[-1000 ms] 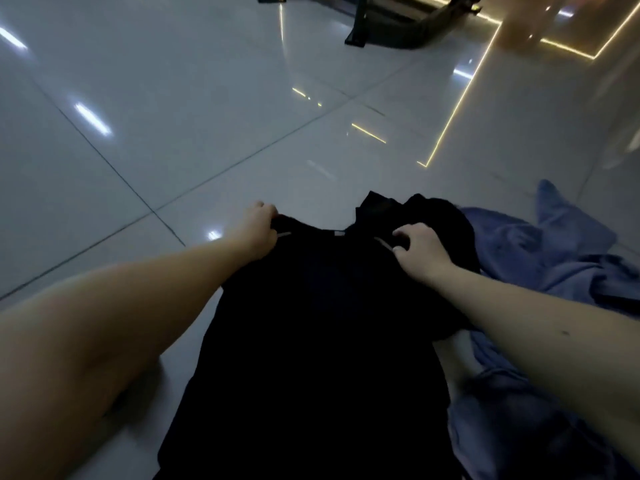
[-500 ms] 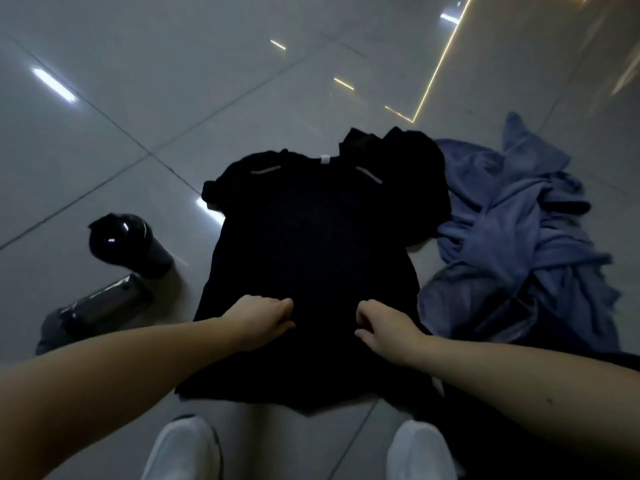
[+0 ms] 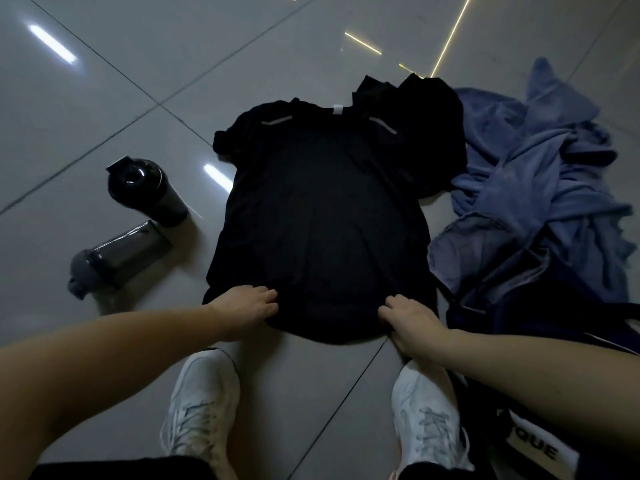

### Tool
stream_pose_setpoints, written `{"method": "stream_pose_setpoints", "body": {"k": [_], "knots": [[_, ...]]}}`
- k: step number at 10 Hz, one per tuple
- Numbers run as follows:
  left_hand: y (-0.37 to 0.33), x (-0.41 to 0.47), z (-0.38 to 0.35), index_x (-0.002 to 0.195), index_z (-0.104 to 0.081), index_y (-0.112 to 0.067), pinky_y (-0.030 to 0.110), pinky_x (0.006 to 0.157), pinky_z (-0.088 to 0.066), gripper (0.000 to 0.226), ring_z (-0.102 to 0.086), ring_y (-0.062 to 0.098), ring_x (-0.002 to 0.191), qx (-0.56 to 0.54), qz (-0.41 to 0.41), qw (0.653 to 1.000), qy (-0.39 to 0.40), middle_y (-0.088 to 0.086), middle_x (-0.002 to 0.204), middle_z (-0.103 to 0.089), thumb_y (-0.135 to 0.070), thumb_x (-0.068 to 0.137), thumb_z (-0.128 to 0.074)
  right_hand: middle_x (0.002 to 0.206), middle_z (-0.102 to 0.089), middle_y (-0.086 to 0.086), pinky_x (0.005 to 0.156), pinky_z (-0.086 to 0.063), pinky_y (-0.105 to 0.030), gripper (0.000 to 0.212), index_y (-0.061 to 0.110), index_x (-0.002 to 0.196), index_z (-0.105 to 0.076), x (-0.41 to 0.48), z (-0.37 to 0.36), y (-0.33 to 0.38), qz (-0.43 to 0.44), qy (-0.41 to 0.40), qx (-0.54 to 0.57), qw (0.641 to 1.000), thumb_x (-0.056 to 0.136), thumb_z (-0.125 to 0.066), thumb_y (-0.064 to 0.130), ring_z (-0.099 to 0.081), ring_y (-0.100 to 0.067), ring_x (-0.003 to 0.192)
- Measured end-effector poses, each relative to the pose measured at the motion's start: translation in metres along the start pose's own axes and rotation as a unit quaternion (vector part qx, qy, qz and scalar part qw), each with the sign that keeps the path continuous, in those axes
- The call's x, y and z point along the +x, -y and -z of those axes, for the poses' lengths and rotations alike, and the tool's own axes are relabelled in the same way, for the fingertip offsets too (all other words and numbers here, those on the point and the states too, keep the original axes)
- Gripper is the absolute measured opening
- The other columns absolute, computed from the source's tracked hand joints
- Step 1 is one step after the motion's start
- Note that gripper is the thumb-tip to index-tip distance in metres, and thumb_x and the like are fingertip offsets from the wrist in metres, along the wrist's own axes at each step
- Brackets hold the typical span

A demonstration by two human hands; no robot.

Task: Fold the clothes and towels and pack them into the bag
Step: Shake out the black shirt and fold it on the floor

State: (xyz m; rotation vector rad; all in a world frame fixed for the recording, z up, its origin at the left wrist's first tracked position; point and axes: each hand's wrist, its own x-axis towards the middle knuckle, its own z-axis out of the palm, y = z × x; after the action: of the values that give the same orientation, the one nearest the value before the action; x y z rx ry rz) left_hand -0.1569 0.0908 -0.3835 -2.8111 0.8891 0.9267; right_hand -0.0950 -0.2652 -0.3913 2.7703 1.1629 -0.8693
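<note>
A black T-shirt (image 3: 322, 216) lies spread flat on the tiled floor, collar away from me, with grey stripes at the shoulders. My left hand (image 3: 247, 308) grips its hem at the near left corner with curled fingers. At the near right corner my right hand (image 3: 407, 315) grips the hem the same way. A second black garment (image 3: 433, 112) lies bunched under the shirt's far right shoulder. A crumpled blue cloth heap (image 3: 540, 161) sits to the right. A dark bag (image 3: 512, 317) lies at the near right, partly behind my right forearm.
Two bottles are on the floor to the left: a black one (image 3: 145, 188) and a grey see-through one (image 3: 117, 258) lying on its side. My white shoes (image 3: 201, 410) (image 3: 426, 417) stand just below the shirt's hem. A white printed label (image 3: 533, 448) shows at the bottom right.
My hands left the shirt's collar and moved down its front to the hem, spreading apart to the two near corners. The view tilted down, bringing the bottles and my shoes into sight.
</note>
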Motion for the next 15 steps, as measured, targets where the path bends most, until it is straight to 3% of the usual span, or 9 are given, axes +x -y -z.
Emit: {"method": "stream_pose_setpoints", "body": {"k": [2, 4, 5, 6, 7, 9, 10, 13, 15], "knots": [[0.006, 0.015, 0.019, 0.093, -0.043, -0.022, 0.03, 0.057, -0.037, 0.007, -0.052, 0.015, 0.068, -0.247, 0.183, 0.945, -0.116, -0.002, 0.082, -0.054, -0.026, 0.096, -0.048, 0.087, -0.056, 0.0, 0.065, -0.042, -0.035, 0.012, 0.021, 0.09, -0.049, 0.013, 0.022, -0.017, -0.054, 0.0, 0.175, 0.983, 0.086, -0.056, 0.012, -0.053, -0.023, 0.08], [0.041, 0.042, 0.042, 0.104, -0.041, -0.013, 0.045, 0.066, -0.045, 0.014, -0.057, 0.031, 0.069, -0.332, 0.316, 0.864, -0.208, 0.007, 0.076, -0.057, -0.027, 0.101, -0.044, 0.096, -0.064, -0.001, 0.08, -0.048, -0.032, 0.014, 0.018, 0.101, -0.058, 0.048, 0.056, -0.053, -0.178, -0.094, 0.314, 0.928, 0.094, -0.055, 0.006, -0.061, -0.021, 0.091], [0.056, 0.045, 0.054, 0.101, -0.045, -0.022, 0.039, 0.065, -0.049, 0.042, -0.06, 0.022, 0.073, -0.338, 0.286, 0.882, -0.159, -0.001, 0.08, -0.059, -0.059, 0.09, -0.06, 0.101, -0.064, 0.001, 0.083, -0.043, -0.028, 0.011, 0.016, 0.108, -0.063, 0.059, 0.065, -0.062, -0.221, -0.127, 0.316, 0.914, 0.097, -0.061, 0.017, -0.061, -0.021, 0.101], [0.067, 0.043, 0.063, 0.105, -0.046, -0.029, 0.037, 0.074, -0.055, 0.072, -0.06, 0.015, 0.08, -0.31, 0.251, 0.915, -0.07, -0.006, 0.091, -0.059, -0.08, 0.061, -0.072, 0.107, -0.063, 0.006, 0.087, -0.047, -0.029, 0.04, 0.024, 0.117, -0.061, 0.057, 0.074, -0.056, -0.194, -0.115, 0.333, 0.916, 0.087, -0.07, 0.05, -0.06, -0.014, 0.102], [0.077, 0.04, 0.062, 0.101, -0.05, -0.03, 0.034, 0.074, -0.055, 0.052, -0.058, 0.013, 0.081, -0.227, 0.226, 0.947, -0.025, -0.006, 0.094, -0.06, -0.058, 0.07, -0.08, 0.125, -0.051, 0.007, 0.099, -0.046, -0.035, 0.087, 0.03, 0.14, -0.042, 0.05, 0.071, -0.044, -0.121, -0.013, 0.184, 0.975, 0.069, -0.075, 0.067, -0.052, -0.015, 0.113], [0.086, 0.028, 0.071, 0.098, -0.049, -0.025, 0.028, 0.077, -0.047, 0.019, -0.057, 0.019, 0.092, -0.147, 0.204, 0.968, 0.023, -0.002, 0.104, -0.056, -0.017, 0.086, -0.061, 0.123, -0.058, -0.006, 0.083, -0.051, -0.041, 0.045, 0.024, 0.126, -0.046, 0.049, 0.058, -0.044, -0.175, -0.025, 0.141, 0.974, 0.085, -0.051, 0.007, -0.058, -0.03, 0.106], [0.094, 0.02, 0.083, 0.118, -0.055, -0.023, 0.032, 0.085, -0.048, 0.032, -0.06, 0.026, 0.107, -0.1, 0.211, 0.972, 0.039, 0.002, 0.118, -0.059, -0.014, 0.088, -0.054, 0.116, -0.06, -0.005, 0.072, -0.045, -0.035, 0.034, 0.021, 0.117, -0.052, 0.048, 0.076, -0.051, -0.178, -0.023, 0.106, 0.978, 0.086, -0.051, 0.007, -0.057, -0.029, 0.1], [0.098, -0.019, 0.13, 0.118, -0.057, -0.026, 0.028, 0.074, -0.047, 0.031, -0.062, 0.019, 0.103, 0.018, 0.175, 0.983, 0.044, -0.005, 0.112, -0.061, -0.013, 0.089, -0.056, 0.069, -0.057, -0.007, 0.05, -0.04, -0.028, 0.013, 0.011, 0.08, -0.06, 0.015, 0.137, -0.078, -0.345, 0.008, 0.158, 0.925, 0.092, -0.057, 0.013, -0.058, -0.027, 0.062], [0.09, -0.049, 0.14, 0.108, -0.055, -0.025, 0.031, 0.072, -0.05, 0.02, -0.061, 0.017, 0.099, 0.077, 0.168, 0.983, -0.006, -0.006, 0.105, -0.06, -0.016, 0.091, -0.051, 0.083, -0.063, -0.012, 0.061, -0.057, -0.031, 0.012, 0.007, 0.081, -0.058, -0.013, 0.17, -0.07, -0.391, -0.029, 0.316, 0.864, 0.092, -0.054, 0.002, -0.063, -0.023, 0.068]]}}
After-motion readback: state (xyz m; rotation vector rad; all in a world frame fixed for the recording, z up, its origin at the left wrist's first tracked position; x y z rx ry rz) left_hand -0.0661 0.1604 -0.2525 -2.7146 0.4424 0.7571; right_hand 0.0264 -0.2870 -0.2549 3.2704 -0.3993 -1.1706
